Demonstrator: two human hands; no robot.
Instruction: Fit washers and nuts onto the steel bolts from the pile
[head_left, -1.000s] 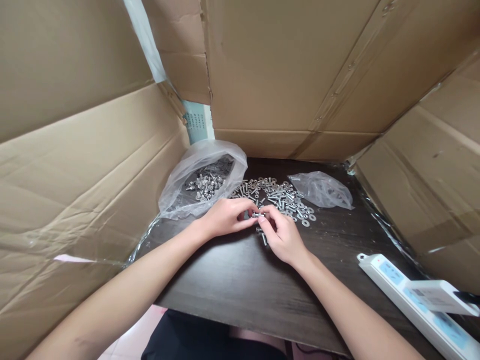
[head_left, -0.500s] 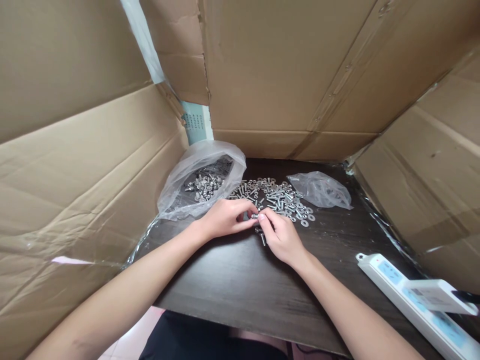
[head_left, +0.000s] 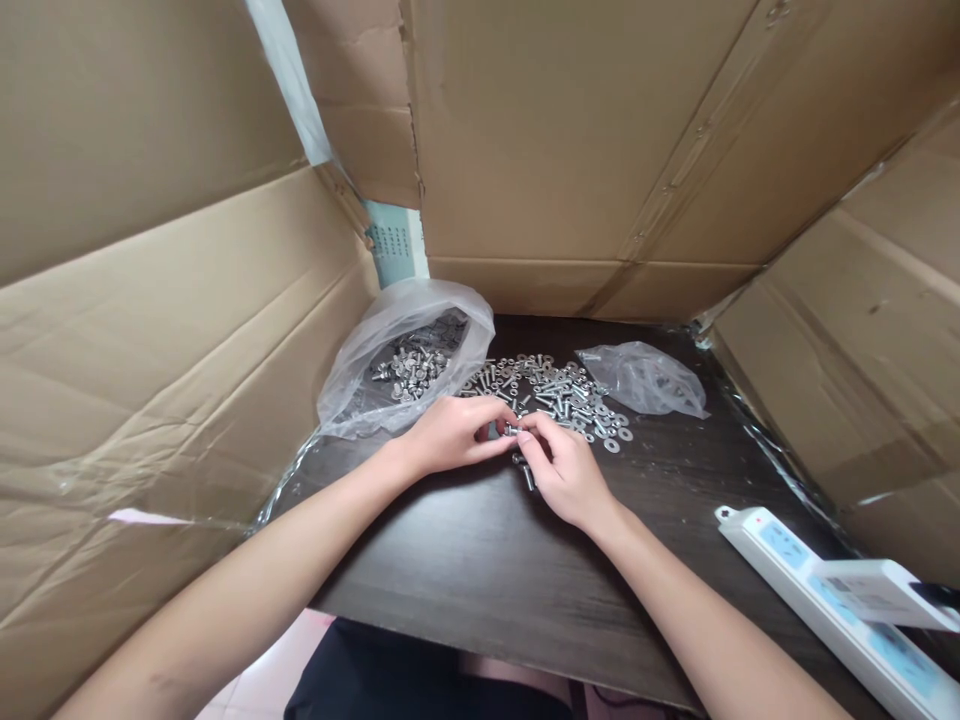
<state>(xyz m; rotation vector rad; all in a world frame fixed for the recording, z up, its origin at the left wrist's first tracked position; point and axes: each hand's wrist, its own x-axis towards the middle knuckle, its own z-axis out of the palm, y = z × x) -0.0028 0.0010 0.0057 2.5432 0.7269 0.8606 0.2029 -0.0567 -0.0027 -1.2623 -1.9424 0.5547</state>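
Over the dark table, my left hand (head_left: 461, 435) and my right hand (head_left: 566, 470) meet fingertip to fingertip. Between them is a small silver screw (head_left: 511, 430), pinched by both; whether a nut or washer sits on it is too small to make out. Below my right fingers lie loose screws (head_left: 529, 478), partly covered by that hand. Just beyond my hands spreads a pile of screws, nuts and flat washers (head_left: 559, 388). Behind my left hand stands an open clear plastic bag (head_left: 352, 375) holding many assembled screws (head_left: 415, 372).
A crumpled clear plastic bag (head_left: 645, 378) lies at the back right. A white power strip (head_left: 780, 560) with a plugged-in adapter (head_left: 862, 590) sits at the right. Cardboard walls (head_left: 585, 130) enclose the table (head_left: 450, 560) at the back and both sides.
The fingertips have shifted very slightly around the screw. Otherwise the whole view has only moved a few pixels; both hands stay in the same place over the table.
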